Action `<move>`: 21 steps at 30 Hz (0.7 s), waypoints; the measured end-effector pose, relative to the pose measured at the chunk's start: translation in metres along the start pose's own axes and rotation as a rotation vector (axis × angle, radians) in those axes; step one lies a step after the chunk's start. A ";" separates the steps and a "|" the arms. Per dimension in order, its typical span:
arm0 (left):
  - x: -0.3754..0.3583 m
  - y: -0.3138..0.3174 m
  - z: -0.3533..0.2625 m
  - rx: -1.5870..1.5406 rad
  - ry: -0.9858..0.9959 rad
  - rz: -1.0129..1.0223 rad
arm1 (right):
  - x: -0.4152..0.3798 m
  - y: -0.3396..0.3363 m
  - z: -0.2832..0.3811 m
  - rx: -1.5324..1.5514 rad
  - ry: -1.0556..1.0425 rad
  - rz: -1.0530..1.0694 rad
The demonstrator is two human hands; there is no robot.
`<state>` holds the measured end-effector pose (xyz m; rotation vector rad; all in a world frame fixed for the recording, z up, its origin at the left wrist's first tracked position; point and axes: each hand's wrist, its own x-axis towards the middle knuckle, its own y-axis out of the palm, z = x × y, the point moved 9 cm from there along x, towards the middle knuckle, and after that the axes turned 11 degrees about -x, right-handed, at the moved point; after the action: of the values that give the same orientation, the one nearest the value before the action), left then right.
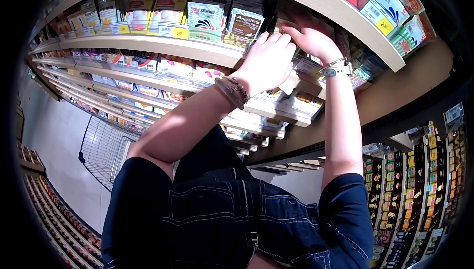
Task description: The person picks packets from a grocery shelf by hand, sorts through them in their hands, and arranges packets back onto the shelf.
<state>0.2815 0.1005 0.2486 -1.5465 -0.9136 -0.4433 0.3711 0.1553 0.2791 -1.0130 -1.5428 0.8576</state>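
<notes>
Both of my hands are at a shelf of small packets. My left hand [269, 61] is curled at the shelf's front edge, just right of a brown-and-white Angel packet [243, 24]; whatever its fingers hold, if anything, is hidden. My right hand [312, 39] reaches into the shaded compartment beside it, its fingers partly lost in shadow among packets. The two hands are close together, thumb side to fingers. Left of the Angel packet stands a white-and-green packet [205, 19], and further left are yellow-and-white packets [170, 5].
More shelves [197, 47] with packets and price tags run below and to the left. A wire shopping cart [103, 145] stands on the floor at the left. An upper shelf edge [365, 27] juts out above my right hand. Racks of jars [412, 185] fill the lower right.
</notes>
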 end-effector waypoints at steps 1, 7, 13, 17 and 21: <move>0.000 0.000 0.001 0.002 0.002 -0.007 | 0.000 0.001 0.001 0.057 0.047 0.174; 0.000 0.000 0.003 0.022 -0.018 0.012 | 0.004 -0.008 0.003 0.242 -0.003 0.020; -0.001 0.000 0.003 -0.013 -0.018 -0.008 | -0.041 0.004 -0.052 1.313 0.572 -0.387; -0.003 0.000 0.001 -0.012 -0.016 -0.013 | -0.053 0.013 -0.017 1.367 0.430 -0.261; -0.002 -0.004 -0.001 -0.036 -0.010 -0.061 | -0.042 0.016 -0.014 1.060 0.432 -0.069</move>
<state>0.2769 0.0983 0.2500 -1.5579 -0.9677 -0.4983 0.3913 0.1233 0.2513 -0.3103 -0.5770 1.1187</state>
